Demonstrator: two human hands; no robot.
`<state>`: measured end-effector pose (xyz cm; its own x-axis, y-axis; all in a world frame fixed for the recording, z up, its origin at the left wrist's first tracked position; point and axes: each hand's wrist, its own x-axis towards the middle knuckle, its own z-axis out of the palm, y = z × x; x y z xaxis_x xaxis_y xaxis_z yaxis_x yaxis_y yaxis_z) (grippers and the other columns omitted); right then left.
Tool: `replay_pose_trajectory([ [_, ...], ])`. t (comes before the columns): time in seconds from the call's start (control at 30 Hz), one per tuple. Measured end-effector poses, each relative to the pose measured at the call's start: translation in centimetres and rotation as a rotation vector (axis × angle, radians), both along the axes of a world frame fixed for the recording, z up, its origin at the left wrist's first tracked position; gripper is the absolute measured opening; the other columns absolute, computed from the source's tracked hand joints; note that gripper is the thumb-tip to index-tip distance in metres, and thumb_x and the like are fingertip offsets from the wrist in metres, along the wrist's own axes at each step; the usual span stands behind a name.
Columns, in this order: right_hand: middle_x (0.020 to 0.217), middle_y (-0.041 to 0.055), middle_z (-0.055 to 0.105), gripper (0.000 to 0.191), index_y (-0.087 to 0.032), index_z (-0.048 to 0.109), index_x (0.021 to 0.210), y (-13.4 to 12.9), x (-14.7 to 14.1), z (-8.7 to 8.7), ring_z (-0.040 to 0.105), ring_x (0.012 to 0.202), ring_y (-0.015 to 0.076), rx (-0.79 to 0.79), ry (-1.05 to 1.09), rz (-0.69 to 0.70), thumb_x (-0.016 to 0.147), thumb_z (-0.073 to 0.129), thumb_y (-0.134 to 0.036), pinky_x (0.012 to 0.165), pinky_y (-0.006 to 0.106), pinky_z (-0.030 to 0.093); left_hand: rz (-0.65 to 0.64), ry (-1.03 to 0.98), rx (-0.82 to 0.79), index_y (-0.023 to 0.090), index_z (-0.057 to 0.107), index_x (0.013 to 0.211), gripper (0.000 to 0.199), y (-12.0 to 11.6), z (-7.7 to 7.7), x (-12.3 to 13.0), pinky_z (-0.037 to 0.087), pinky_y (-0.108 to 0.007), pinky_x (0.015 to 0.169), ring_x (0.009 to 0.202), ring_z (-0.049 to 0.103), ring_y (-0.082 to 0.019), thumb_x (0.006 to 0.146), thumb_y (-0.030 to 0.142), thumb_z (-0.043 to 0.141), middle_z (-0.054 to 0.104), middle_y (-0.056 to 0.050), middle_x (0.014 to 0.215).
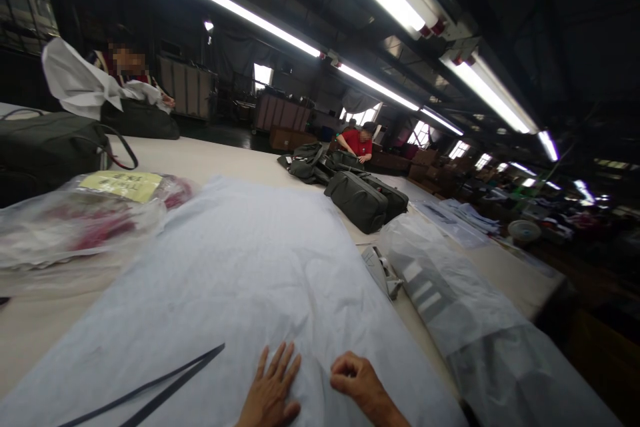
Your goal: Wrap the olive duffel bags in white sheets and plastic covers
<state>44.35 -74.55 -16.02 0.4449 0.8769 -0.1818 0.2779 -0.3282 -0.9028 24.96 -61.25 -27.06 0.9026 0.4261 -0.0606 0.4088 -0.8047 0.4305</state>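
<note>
A pale, bluish-white sheet (240, 267) of thin, slightly creased material is spread over the table in front of me. My left hand (271, 387) lies flat on it near the front, fingers spread. Just to its right, my right hand (363, 383) is closed, thumb and fingers curled together low over the sheet. What those fingers hold, if anything, is hidden. Left of my hands a dark narrow strap (173, 380) lies folded in a V on the sheet, its ends running out of view.
A tape dispenser (381, 272) stands right of the sheet, beside a long plastic-wrapped bundle (480, 307). A labelled clear bag (100, 220) and a dark bag (50, 150) lie left. Dark bags (357, 200) sit farther back. Two people (359, 143) work across the table.
</note>
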Motion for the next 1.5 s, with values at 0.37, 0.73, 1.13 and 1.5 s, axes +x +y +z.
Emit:
replay_pose_trajectory([
  [0.37,0.079,0.0012,0.068,0.037,-0.017,0.067,0.077,-0.8,2.4,3.9,0.061,0.075,0.0177,-0.044,0.445,-0.037,0.061,0.08,-0.048,0.075,0.03,0.046,0.038,0.094,-0.106,0.03,0.029,0.147,0.079,-0.3,3.6,0.4,0.005,-0.064,0.115,0.145,0.01,-0.031,0.075,0.028,0.061,0.016,-0.008,0.157],
  [0.73,0.088,0.0023,0.073,0.022,-0.025,0.078,0.081,-1.1,-1.0,-5.7,0.067,0.087,0.0205,-0.047,-0.189,0.244,0.064,0.065,-0.022,0.085,0.032,0.05,0.503,-0.228,-0.396,0.016,0.029,0.144,0.051,-1.5,1.4,2.0,0.051,-0.028,0.091,0.103,0.065,-0.016,0.097,0.035,0.025,0.064,-0.008,0.124],
  [1.13,0.088,0.0035,0.071,0.024,-0.024,0.078,0.083,-1.3,-2.2,-6.5,0.066,0.088,0.0187,-0.084,-0.164,0.216,0.066,0.062,-0.018,0.085,0.028,0.049,0.632,0.008,-0.497,0.014,0.017,0.148,0.071,-2.1,4.9,4.0,0.045,-0.029,0.076,0.097,0.066,-0.021,0.086,0.026,0.051,0.071,-0.006,0.1],
  [1.5,0.087,0.0021,0.072,0.022,-0.025,0.077,0.084,-1.2,-3.6,-5.7,0.067,0.086,0.0193,-0.102,-0.168,0.17,0.069,0.062,-0.018,0.081,0.028,0.051,0.598,0.053,-0.414,0.01,0.013,0.149,0.069,-2.4,4.8,5.4,0.044,-0.035,0.087,0.108,0.062,-0.025,0.086,0.015,0.043,0.065,-0.014,0.121],
])
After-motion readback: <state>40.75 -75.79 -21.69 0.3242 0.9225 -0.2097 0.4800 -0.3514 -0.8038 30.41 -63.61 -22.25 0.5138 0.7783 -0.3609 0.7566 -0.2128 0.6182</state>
